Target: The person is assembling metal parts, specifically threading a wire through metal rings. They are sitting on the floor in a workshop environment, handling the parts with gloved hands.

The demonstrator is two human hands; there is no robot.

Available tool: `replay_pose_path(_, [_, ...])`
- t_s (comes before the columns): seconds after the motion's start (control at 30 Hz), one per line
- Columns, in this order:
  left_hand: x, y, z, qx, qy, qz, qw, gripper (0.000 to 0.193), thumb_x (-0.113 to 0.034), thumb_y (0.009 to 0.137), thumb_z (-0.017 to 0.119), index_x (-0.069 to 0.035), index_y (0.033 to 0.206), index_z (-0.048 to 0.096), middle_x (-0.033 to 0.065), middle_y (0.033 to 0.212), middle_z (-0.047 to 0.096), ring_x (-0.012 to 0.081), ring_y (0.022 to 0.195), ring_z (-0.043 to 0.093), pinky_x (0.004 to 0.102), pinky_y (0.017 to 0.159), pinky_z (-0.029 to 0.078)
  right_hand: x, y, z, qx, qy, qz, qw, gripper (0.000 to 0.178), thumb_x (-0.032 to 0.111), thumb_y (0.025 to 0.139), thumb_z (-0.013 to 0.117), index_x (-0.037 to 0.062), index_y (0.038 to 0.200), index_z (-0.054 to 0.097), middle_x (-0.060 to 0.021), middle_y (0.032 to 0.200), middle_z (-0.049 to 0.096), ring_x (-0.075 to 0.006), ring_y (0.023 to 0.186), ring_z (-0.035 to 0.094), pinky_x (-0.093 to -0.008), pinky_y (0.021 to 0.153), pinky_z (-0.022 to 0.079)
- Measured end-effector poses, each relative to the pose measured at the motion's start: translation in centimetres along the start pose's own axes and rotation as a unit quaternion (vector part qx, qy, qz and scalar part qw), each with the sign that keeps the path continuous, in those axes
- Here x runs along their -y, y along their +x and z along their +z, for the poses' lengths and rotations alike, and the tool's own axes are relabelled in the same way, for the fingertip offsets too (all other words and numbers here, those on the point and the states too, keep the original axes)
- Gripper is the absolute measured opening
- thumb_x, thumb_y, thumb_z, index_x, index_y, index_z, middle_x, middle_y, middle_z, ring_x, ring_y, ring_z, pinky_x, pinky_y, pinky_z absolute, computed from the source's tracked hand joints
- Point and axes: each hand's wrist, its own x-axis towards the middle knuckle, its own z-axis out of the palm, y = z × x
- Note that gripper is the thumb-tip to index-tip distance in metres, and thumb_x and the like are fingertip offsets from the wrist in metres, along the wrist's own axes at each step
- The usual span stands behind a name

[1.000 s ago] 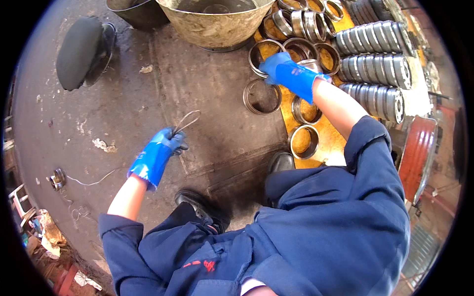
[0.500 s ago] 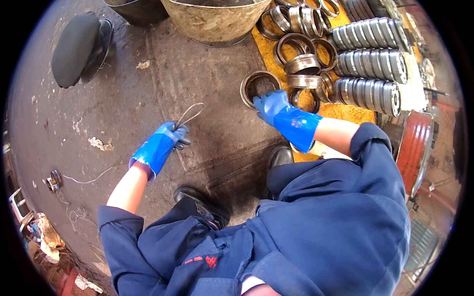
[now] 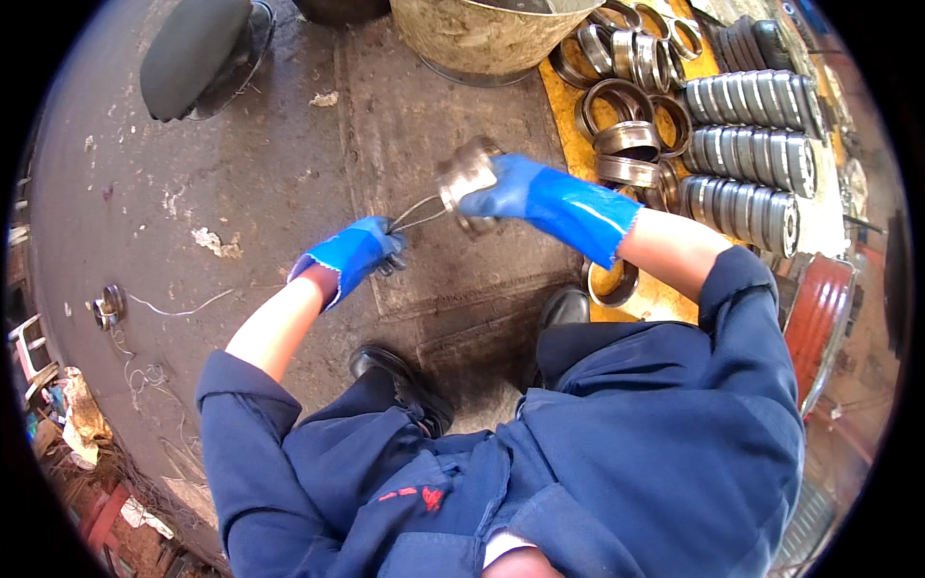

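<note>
My right hand (image 3: 503,189), in a blue rubber glove, is closed on a shiny metal ring (image 3: 466,181) and holds it tilted up, slightly blurred. In my left hand (image 3: 374,247), gloved the same way, a thin wire loop (image 3: 417,212) is gripped. The loop's far end meets the ring's left side; whether it passes through the ring, I cannot tell. Several loose metal rings (image 3: 626,138) lie heaped to the right of my right hand. Under my right forearm another ring (image 3: 617,286) shows in part.
Rows of stacked rings (image 3: 747,152) stand on a yellow surface (image 3: 568,108) at the right. A dirty bucket (image 3: 482,43) is at the far side, with a dark rounded cushion-like thing (image 3: 193,53) at far left. A small wire spool (image 3: 110,307) trails wire on the dark floor.
My right hand has lifted the ring and brought it left to the wire loop, turning it from flat to tilted. My left hand has moved slightly, its loop now pointing right.
</note>
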Motion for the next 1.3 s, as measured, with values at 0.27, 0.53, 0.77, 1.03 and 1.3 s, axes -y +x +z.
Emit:
replay_pose_path(0.27, [-1.4,6.5,1.4,0.006,0.075,0.099,0.992,0.021,-0.017,0.085,0.065,-0.003,0.100,0.065,0.0111,0.086,0.069,0.0190,0.078,0.067,0.0302,0.069,0.053,1.0,2.3,0.7,-0.176,-0.125,-0.062,0.975,0.055,0.036,0.082,0.065,0.0051,0.127,0.062,-0.0200,0.114,0.069,-0.0324,0.111,0.065,-0.0402,0.095,0.050])
replay_pose_path(0.53, [1.6,5.7,0.2,-0.052,0.168,0.113,0.978,0.028,-0.018,0.076,0.073,-0.007,0.101,0.068,0.0071,0.087,0.070,0.0185,0.080,0.065,0.0318,0.074,0.053,-2.9,6.3,3.2,0.093,0.000,-0.037,0.995,0.043,0.023,0.087,0.064,0.0037,0.125,0.062,-0.0103,0.104,0.071,-0.0196,0.094,0.068,-0.0324,0.084,0.052])
replay_pose_path(0.77, [-4.0,-2.3,-1.4,0.072,0.101,0.182,0.975,0.052,-0.019,0.080,0.077,-0.006,0.128,0.062,0.0022,0.111,0.065,0.0152,0.103,0.057,0.0294,0.092,0.046,-3.6,5.7,2.7,0.108,0.079,0.016,0.991,0.038,0.031,0.093,0.063,0.0041,0.120,0.067,-0.0075,0.099,0.071,-0.0154,0.094,0.066,-0.0290,0.080,0.052])
replay_pose_path(1.03, [-3.0,1.3,0.8,0.005,-0.158,0.042,0.987,0.031,-0.030,0.089,0.075,-0.007,0.110,0.069,0.0040,0.096,0.071,0.0134,0.087,0.064,0.0309,0.076,0.053,1.9,3.9,6.0,0.092,-0.059,0.030,0.994,0.034,0.025,0.089,0.062,0.0008,0.112,0.070,-0.0107,0.093,0.072,-0.0150,0.084,0.067,-0.0300,0.078,0.052])
replay_pose_path(1.3, [2.0,3.9,1.3,-0.077,0.057,0.149,0.984,0.017,-0.024,0.091,0.065,-0.007,0.089,0.067,0.0075,0.083,0.069,0.0194,0.069,0.063,0.0355,0.057,0.048,-3.4,2.5,4.7,0.081,-0.031,0.060,0.994,0.026,0.018,0.079,0.062,-0.0003,0.095,0.072,-0.0170,0.086,0.072,-0.0245,0.077,0.068,-0.0388,0.069,0.051])
